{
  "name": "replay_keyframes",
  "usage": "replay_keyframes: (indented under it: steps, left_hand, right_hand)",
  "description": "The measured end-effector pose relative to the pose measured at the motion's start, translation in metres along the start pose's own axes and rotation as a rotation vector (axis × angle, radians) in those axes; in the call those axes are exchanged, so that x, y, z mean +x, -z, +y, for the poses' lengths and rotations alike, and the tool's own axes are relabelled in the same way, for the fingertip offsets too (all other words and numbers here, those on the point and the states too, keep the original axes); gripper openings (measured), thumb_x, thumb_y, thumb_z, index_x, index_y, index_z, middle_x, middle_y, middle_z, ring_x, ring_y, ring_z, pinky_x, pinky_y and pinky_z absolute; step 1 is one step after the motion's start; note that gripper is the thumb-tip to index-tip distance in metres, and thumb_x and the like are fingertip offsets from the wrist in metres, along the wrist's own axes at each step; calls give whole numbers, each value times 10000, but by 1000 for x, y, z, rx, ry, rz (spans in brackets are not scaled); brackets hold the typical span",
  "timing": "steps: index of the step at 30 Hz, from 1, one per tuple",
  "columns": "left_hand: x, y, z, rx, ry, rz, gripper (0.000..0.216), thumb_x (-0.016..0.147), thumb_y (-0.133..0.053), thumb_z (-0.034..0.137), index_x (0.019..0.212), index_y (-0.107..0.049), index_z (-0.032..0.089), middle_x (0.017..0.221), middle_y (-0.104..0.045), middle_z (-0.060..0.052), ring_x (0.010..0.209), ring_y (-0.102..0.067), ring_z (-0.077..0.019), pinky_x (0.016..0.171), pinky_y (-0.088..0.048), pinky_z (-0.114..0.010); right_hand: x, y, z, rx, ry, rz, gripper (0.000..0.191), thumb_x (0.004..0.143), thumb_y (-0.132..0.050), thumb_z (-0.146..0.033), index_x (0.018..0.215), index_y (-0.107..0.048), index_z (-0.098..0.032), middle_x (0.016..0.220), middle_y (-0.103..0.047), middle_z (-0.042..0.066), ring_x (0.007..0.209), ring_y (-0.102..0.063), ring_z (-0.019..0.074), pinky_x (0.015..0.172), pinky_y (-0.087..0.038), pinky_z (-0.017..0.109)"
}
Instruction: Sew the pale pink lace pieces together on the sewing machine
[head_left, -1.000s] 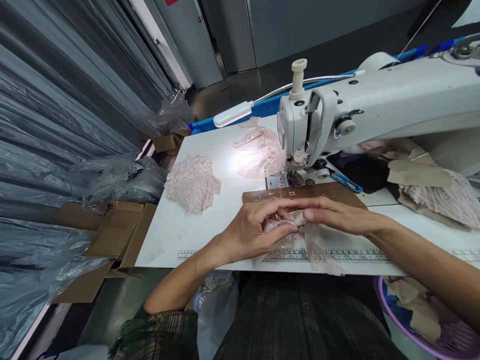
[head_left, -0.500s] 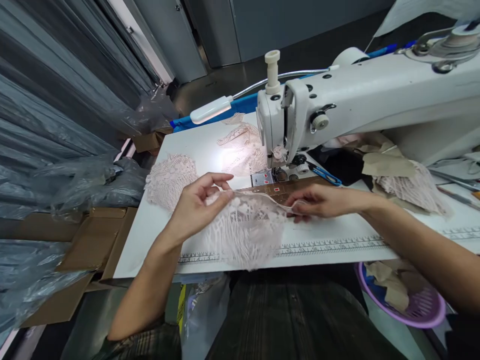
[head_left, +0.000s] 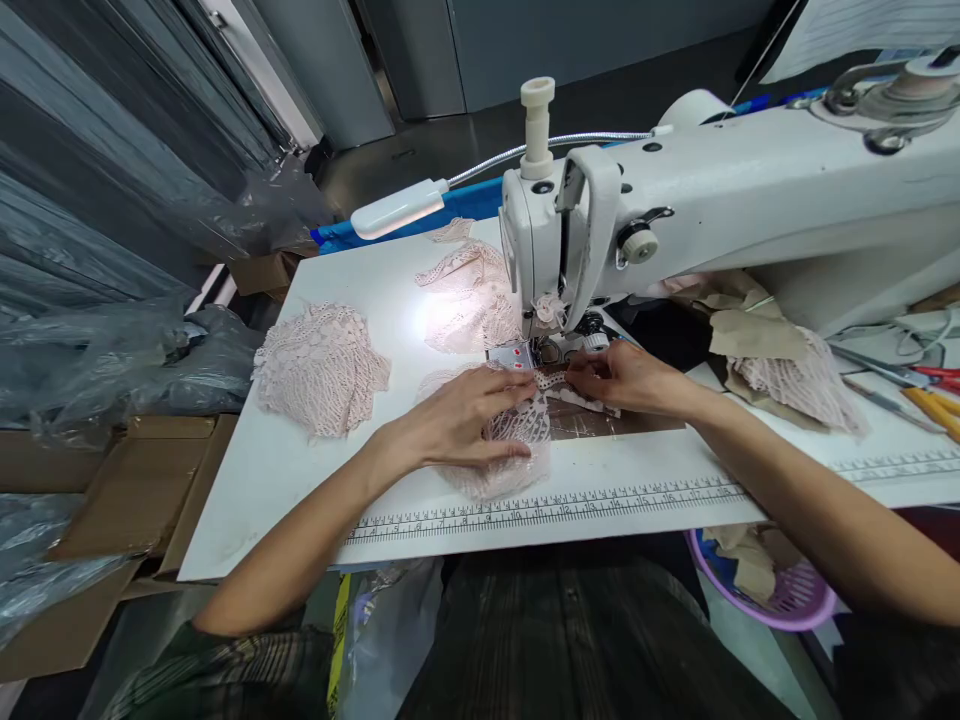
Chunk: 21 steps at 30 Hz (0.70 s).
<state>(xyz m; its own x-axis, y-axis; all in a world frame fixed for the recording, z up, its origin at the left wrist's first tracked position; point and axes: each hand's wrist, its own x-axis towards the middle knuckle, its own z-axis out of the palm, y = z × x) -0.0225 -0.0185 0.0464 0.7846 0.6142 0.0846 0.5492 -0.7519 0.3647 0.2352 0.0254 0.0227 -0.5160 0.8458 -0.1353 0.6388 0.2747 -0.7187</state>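
A pale pink lace piece (head_left: pixel 517 470) lies on the sewing table just in front of the needle area of the white sewing machine (head_left: pixel 637 220). My left hand (head_left: pixel 469 420) rests flat on the lace, fingers stretched toward the presser foot and thumb apart. Close to the foot, my right hand (head_left: pixel 619 378) pinches the lace's narrow edge strip between thumb and fingers. Part of the lace is hidden under my left hand. The metal needle plate (head_left: pixel 510 355) shows just beyond my left fingertips.
A lace pile (head_left: pixel 322 370) lies at left, and more lace (head_left: pixel 472 300) sits under the lamp (head_left: pixel 397 208). Scraps (head_left: pixel 757 345) and scissors (head_left: pixel 934 400) are at right. A printed ruler (head_left: pixel 525 515) runs along the front edge. A purple basket (head_left: pixel 802 600) stands below; an open carton (head_left: pixel 142 490) is at left.
The lace, held up between both hands before, now lies flat by the presser foot. My left hand has gone from pinching to lying flat; my right hand has moved closer to the needle.
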Motion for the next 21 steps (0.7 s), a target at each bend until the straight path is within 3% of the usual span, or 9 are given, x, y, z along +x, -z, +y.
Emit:
replay_keyframes:
  steps: [2,5,11,14,18,21]
  left_hand:
    - [3,-12,-3,64,72,-36,897,781,-606,718,1461,-379,178,1525,-364,-180,1398,-365,-380,1134,-269,-651]
    - [6,-25,-5,124,138,-62,1068,712,-545,836,1502,-286,166,1574,-242,-197,1451,-216,-428,1146,-87,-702]
    - [-2,-36,-2,150,66,-13,1149,659,-529,886,1499,-269,147,1558,-265,-223,1435,-230,-456,1132,-78,-716]
    - [-3,-35,-6,180,23,115,1002,729,-547,823,1438,-363,141,1494,-382,-230,1370,-372,-430,1125,-186,-698]
    - [-2,-31,-9,265,-11,513,453,926,-582,414,1279,-497,144,1275,-596,-168,1167,-587,-290,994,-478,-499]
    - [-1,-31,-3,256,-96,635,346,905,-578,205,1239,-493,175,1187,-638,-124,1107,-616,-248,913,-542,-424]
  right_hand:
    - [1,-2,2,23,-16,54,262,853,-546,-417,745,-627,-192,611,-572,-21,552,-492,121,508,-327,245]
    - [-3,-6,-1,-30,-7,129,271,856,-546,-432,740,-605,-194,621,-582,-13,545,-495,126,515,-325,252]
    - [-25,-19,-10,-134,27,193,189,769,-624,-373,843,-624,-199,690,-637,19,586,-542,161,558,-378,273]
    - [-33,-27,-15,-4,-5,264,178,789,-601,-338,886,-641,-195,748,-666,39,614,-570,170,586,-425,284]
    - [-34,-36,-26,157,11,342,182,833,-554,-300,939,-648,-186,791,-658,42,679,-592,164,617,-456,277]
    - [-30,-43,-37,107,80,371,170,824,-554,-277,933,-650,-189,737,-629,26,669,-579,161,604,-441,275]
